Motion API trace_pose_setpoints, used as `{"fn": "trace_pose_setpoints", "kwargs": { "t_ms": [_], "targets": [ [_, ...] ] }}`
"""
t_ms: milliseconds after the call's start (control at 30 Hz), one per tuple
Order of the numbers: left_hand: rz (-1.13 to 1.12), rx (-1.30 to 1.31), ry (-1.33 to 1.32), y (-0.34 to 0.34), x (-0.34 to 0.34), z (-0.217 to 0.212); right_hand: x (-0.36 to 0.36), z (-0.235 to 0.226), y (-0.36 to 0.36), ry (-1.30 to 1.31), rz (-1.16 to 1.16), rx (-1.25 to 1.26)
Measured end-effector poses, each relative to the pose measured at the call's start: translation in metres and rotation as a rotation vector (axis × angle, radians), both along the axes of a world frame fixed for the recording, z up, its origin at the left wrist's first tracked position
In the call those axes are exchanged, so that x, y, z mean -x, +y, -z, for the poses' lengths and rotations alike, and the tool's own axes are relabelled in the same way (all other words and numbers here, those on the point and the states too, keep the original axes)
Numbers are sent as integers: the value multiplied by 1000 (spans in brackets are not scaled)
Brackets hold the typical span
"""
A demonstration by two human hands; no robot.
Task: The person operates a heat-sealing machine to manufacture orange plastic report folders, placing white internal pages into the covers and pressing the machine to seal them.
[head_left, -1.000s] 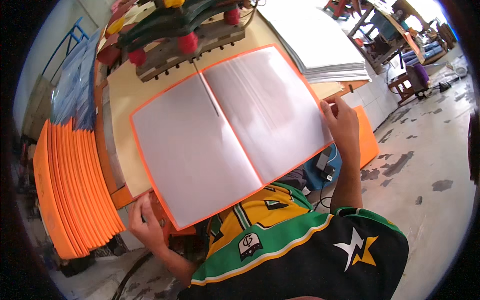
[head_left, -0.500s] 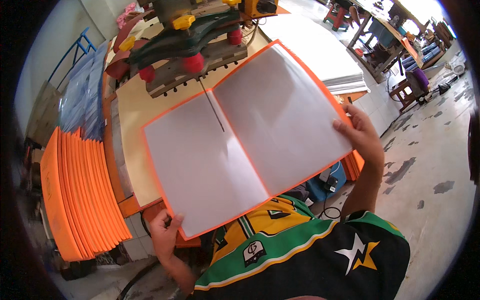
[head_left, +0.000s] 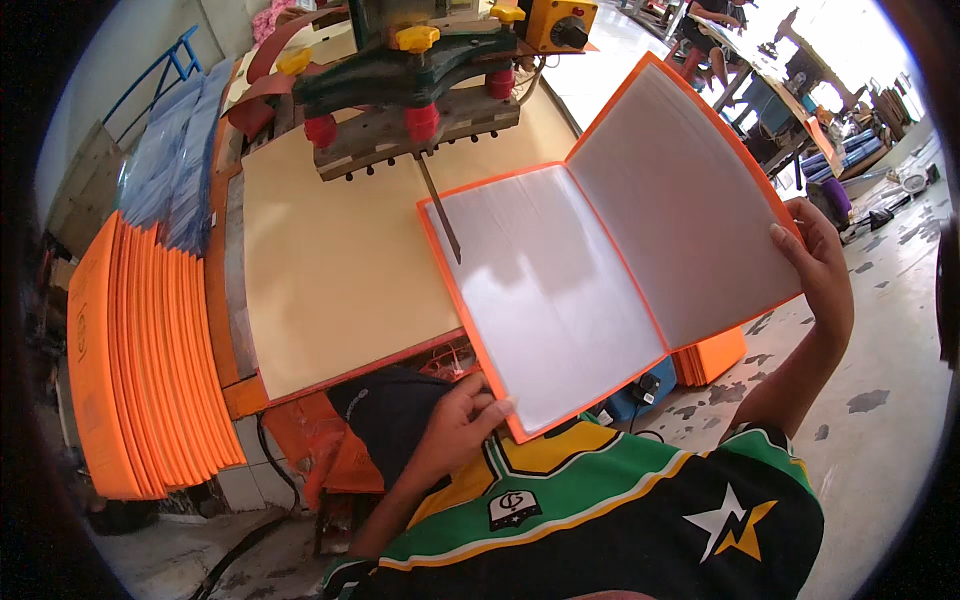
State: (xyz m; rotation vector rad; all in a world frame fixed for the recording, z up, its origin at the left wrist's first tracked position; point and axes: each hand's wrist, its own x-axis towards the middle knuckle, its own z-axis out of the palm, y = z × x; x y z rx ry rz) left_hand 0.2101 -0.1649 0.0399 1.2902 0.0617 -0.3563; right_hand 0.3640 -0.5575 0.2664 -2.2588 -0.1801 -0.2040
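An orange folder point(head_left: 555, 300) lies open like a book, its inside panels whitish and glossy. My left hand point(head_left: 462, 415) grips the lower left corner, thumb on top. The right cover is tilted upward, and my right hand point(head_left: 818, 255) pinches its outer edge. Part of the left panel rests over the cream board point(head_left: 340, 260) of a press. Above that board hangs the dark green press head point(head_left: 400, 75) with red and yellow knobs. From it a thin metal rod point(head_left: 440, 205) slants down across the folder's left edge.
On the left stands a row of orange folders point(head_left: 150, 370), with stacked bluish plastic covers point(head_left: 170, 165) behind it. More orange folders point(head_left: 712, 357) sit low at right. A yellow control box point(head_left: 560, 25) is mounted beside the press. A person sits by a far workbench point(head_left: 760, 80).
Both hands have carried the folder to the right, uncovering more of the cream board. Its right cover has tilted up more steeply, folding the folder partly inward.
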Motion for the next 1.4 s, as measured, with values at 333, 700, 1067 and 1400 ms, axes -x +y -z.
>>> {"fn": "trace_pose_setpoints", "kwargs": {
  "t_ms": [333, 700, 1067, 1400],
  "targets": [
    [182, 79, 26, -8, -12, -7, 42, -33, 37, 202, -301, 14],
    [262, 97, -26, -5, -11, -2, -32, 110, 16, 478, -293, 259],
    [485, 5, -37, -5, -13, -23, -23, 170, 34, 773, -242, -492],
    [703, 92, -251, -23, -22, -31, 0, 100, 4, 567, -278, -603]
  ]
}}
